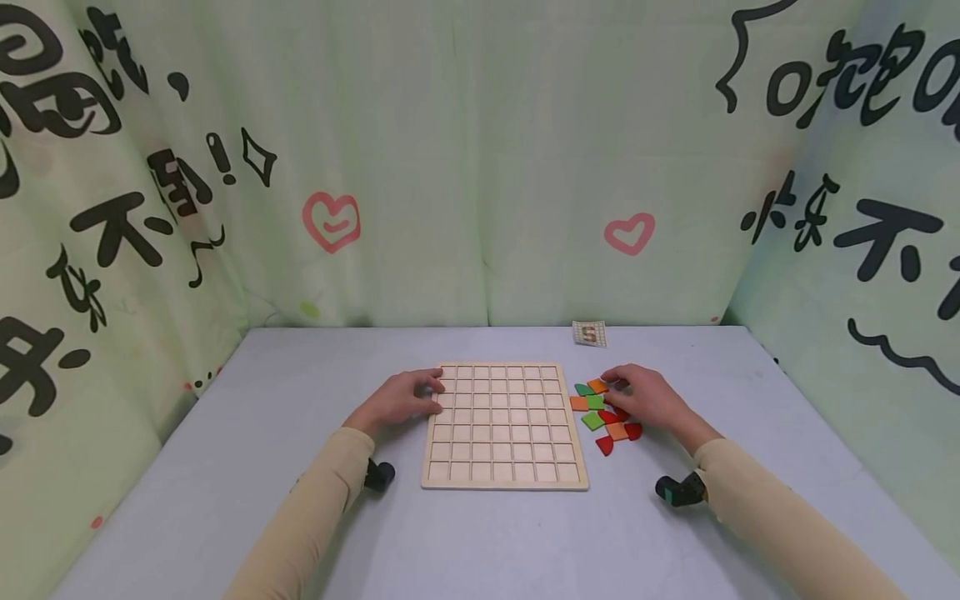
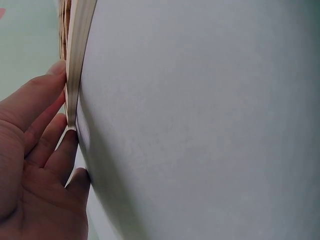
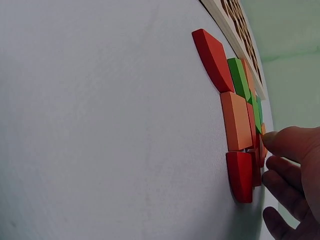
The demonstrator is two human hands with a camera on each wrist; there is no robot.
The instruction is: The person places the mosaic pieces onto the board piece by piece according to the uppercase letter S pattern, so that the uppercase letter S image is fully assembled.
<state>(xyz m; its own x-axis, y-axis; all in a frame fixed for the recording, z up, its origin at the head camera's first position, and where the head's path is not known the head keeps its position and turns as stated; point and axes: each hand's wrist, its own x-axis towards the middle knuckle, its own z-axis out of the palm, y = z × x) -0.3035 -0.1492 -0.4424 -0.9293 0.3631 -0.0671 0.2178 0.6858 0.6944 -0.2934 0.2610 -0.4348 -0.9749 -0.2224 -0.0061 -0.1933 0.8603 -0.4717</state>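
Observation:
A square wooden board [image 1: 504,487] with a grid of shallow cells lies flat on the table. Along its left edge rests my left hand [image 1: 405,397], thumb and fingertips touching the side; the left wrist view shows the thumb [image 2: 37,97] against the wooden rim. To the board's right is a loose cluster of small flat pieces: orange squares [image 1: 616,431], green squares [image 1: 592,421], red rounded pieces [image 3: 241,176] and a teal piece [image 1: 583,389]. My right hand [image 1: 640,393] hovers at the cluster's far right, thumb tip [image 3: 270,137] right at the pieces, fingers loosely bent and partly covering some.
A small printed card [image 1: 589,334] with a grid pattern lies near the table's back edge. A pale green curtain [image 1: 480,167] with black writing and pink hearts hangs behind and at both sides. Black wrist devices [image 1: 681,490] sit under both forearms.

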